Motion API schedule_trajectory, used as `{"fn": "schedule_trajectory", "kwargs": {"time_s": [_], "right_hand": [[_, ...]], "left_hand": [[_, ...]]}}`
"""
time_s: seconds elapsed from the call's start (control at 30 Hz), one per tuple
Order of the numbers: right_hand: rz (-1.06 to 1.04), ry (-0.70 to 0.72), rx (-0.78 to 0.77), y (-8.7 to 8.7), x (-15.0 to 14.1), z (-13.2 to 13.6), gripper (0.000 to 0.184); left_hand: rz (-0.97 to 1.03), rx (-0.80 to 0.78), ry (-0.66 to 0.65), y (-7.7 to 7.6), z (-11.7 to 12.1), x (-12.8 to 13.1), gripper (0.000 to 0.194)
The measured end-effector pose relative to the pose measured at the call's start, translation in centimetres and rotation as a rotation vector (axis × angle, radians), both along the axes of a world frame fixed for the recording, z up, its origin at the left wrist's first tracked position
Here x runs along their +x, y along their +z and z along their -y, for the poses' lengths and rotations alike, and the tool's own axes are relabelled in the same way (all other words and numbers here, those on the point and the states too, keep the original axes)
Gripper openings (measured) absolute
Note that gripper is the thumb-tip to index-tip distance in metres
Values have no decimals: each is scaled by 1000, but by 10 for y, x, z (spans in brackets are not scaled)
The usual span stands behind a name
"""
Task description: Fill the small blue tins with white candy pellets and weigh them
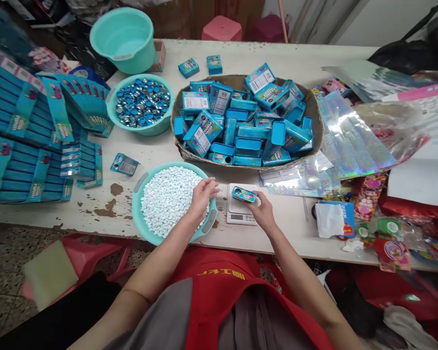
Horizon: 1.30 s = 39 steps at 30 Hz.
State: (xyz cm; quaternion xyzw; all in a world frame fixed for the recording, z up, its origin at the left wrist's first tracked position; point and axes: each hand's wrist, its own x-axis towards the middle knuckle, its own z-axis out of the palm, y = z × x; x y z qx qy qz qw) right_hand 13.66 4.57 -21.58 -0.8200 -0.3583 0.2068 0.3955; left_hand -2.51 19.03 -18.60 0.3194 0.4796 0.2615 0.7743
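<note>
A small blue tin [244,194] rests on a white kitchen scale [241,210] near the table's front edge. My right hand [262,210] pinches the tin's right end with thumb and fingers. My left hand [203,193] hovers over the right side of a teal basin [140,180] filled with small white tablets [168,198]; its fingers are curled together, and what they hold, if anything, is hidden.
A wide cardboard basket [182,148] of blue tins stands behind the scale. A teal bowl of metal lids [142,102] and an empty teal tub [126,39] sit at back left. Stacked blue cartons [25,141] fill the left; holographic bags [350,136] and clutter lie right.
</note>
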Motion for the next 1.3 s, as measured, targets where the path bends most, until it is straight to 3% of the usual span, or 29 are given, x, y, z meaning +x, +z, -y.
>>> {"fn": "schedule_trajectory", "kwargs": {"time_s": [0.17,0.27,0.5,0.7,0.83,0.93,1.03,1.1,1.17,1.3], "right_hand": [[312,305,118,66,-27,-38,26],[482,496,68,88,-45,-55,21],[462,492,8,81,-61,-64,21],[322,423,8,77,-63,-60,23],[129,301,30,70,-63,-54,28],[-107,143,35,59,-57,-39,35],[-359,-30,35,41,-44,-17,42],[-408,-120,37,26,-33,-2,45],[-365,-161,14,11,-22,8,44],[-318,-157,-28,-12,-6,15,44]], "left_hand": [[223,-204,130,20,-4,-10,47],[361,-294,216,25,-10,-16,43],[382,-472,512,15,-16,-24,23],[364,-487,488,11,-19,-30,12],[312,-483,392,11,-21,-33,5],[192,-262,263,13,-25,-47,10],[-171,260,102,11,-38,-73,17],[-464,545,23,6,-50,-90,25],[-622,630,-36,-1,-61,-102,36],[-584,583,-105,-10,-67,-102,40]]}}
